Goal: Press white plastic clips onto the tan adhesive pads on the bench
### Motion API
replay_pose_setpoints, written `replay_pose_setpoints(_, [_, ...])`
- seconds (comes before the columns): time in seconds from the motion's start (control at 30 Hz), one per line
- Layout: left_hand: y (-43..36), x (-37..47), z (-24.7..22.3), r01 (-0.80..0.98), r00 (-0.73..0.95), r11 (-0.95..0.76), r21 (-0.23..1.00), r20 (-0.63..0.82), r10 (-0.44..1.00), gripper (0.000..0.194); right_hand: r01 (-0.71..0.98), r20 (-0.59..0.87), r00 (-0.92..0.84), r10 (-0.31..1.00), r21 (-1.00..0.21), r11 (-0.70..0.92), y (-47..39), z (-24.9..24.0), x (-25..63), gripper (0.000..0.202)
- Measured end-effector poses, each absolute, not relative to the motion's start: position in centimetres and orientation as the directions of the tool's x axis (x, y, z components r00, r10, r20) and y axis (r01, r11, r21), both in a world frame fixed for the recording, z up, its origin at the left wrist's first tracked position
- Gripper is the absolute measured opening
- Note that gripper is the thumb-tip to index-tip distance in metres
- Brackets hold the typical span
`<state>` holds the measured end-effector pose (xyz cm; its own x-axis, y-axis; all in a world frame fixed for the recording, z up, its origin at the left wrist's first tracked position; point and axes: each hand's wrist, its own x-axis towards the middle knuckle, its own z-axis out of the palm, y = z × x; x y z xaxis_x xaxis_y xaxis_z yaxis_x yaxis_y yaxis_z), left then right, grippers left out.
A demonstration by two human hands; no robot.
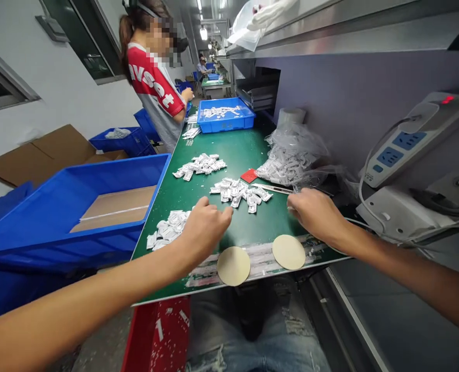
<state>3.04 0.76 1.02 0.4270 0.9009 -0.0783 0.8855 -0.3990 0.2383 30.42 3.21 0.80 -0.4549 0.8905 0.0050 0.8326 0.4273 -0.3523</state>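
Over the table's near part, my left hand (pixel 206 227) is closed, its fingers curled and the thumb side facing right. Whatever it may hold is hidden. Just behind it lies a heap of small white printed plastic pieces (pixel 169 227). My right hand (pixel 315 211) is also closed, its fingertips turned down close to the green tabletop; I cannot make out what is in them. Beside its knuckles lies a slim metal tool (pixel 274 188), perhaps a knife or tweezers. Between the hands is another pile of white pieces (pixel 239 194). Two round cream discs (pixel 233 266) rest at the front edge.
A third pile (pixel 200 165) lies farther back, before a blue tray (pixel 225 121) of white pieces. A clear bag (pixel 291 155) of pieces and a red square (pixel 248 175) are at right. A power strip (pixel 411 139) hangs rightward. Large blue bin (pixel 109 243) stands left; a co-worker (pixel 155 77) stands beyond.
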Motion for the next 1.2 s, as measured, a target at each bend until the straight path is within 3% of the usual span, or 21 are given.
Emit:
replay_pose_setpoints(0.07, [0.2,2.3,1.8,0.892,0.394,-0.385,0.237,0.008,0.919,0.013,0.849,0.076,-0.409,0.909,-0.333,0.410,2.0,0.9,30.6,0.010])
replay_pose_setpoints(0.1, [-0.4,2.0,2.0,0.887,0.353,-0.354,0.298,0.058,0.934,0.015,0.850,0.112,-0.388,0.915,-0.339,0.402,1.1,0.8,30.6,0.013])
replay_pose_setpoints(0.17, [-2.2,1.7,1.9,0.801,0.181,-0.232,0.552,0.146,0.972,0.023,0.823,0.163,-0.340,0.926,-0.425,0.376,-1.2,0.0,30.0,0.018])
replay_pose_setpoints(0.2, [-3.3,1.8,1.5,0.682,0.054,-0.148,0.716,0.153,0.987,0.028,0.748,0.167,-0.260,0.951,-0.588,0.308,-2.4,-0.6,29.5,0.019])
replay_pose_setpoints(0.27, [-5.5,2.8,0.1,0.329,-0.200,0.000,0.944,0.069,0.977,0.035,0.459,0.057,-0.178,0.982,-0.878,0.134,-4.5,-2.2,27.9,0.020])
replay_pose_setpoints(0.33, [-7.6,4.3,-1.4,-0.048,-0.325,0.096,0.994,-0.106,0.940,0.040,0.058,-0.051,-0.173,0.984,-0.997,-0.041,-5.9,-3.5,26.0,0.023])
replay_pose_setpoints(0.43, [-9.6,6.7,-2.7,-0.434,-0.335,0.171,0.885,-0.334,0.881,0.046,-0.422,-0.162,-0.223,0.961,-0.873,-0.245,-7.1,-4.2,23.2,0.026])
replay_pose_setpoints(0.57, [-10.3,7.9,-2.8,-0.596,-0.304,0.149,0.789,-0.393,0.868,0.043,-0.655,-0.237,-0.301,0.924,-0.652,-0.381,-7.5,-3.7,20.8,0.029])
replay_pose_setpoints(0.77, [-10.4,7.4,-3.8,-0.592,-0.292,0.097,0.800,-0.325,0.900,0.035,-0.704,-0.262,-0.338,0.904,-0.567,-0.428,-8.1,-3.7,19.7,0.027])
replay_pose_setpoints(0.97, [-10.4,6.6,-5.0,-0.429,-0.423,0.053,0.902,-0.253,0.870,0.035,-0.670,-0.306,-0.300,0.904,-0.607,-0.428,-7.9,-3.1,19.4,0.028])
replay_pose_setpoints(1.03, [-9.8,5.5,-5.3,-0.246,-0.507,0.039,0.968,-0.162,0.847,0.035,-0.627,-0.314,-0.269,0.910,-0.660,-0.413,-7.9,-3.0,19.2,0.030])
replay_pose_setpoints(1.1, [-8.7,3.8,-5.5,0.074,-0.570,-0.002,0.997,0.044,0.820,0.029,-0.550,-0.312,-0.235,0.920,-0.738,-0.391,-7.9,-3.1,19.1,0.032])
replay_pose_setpoints(1.2, [-6.6,0.6,-5.4,0.580,-0.487,-0.055,0.813,0.400,0.777,0.015,-0.311,-0.287,-0.217,0.933,-0.886,-0.345,-7.4,-3.6,19.2,0.033])
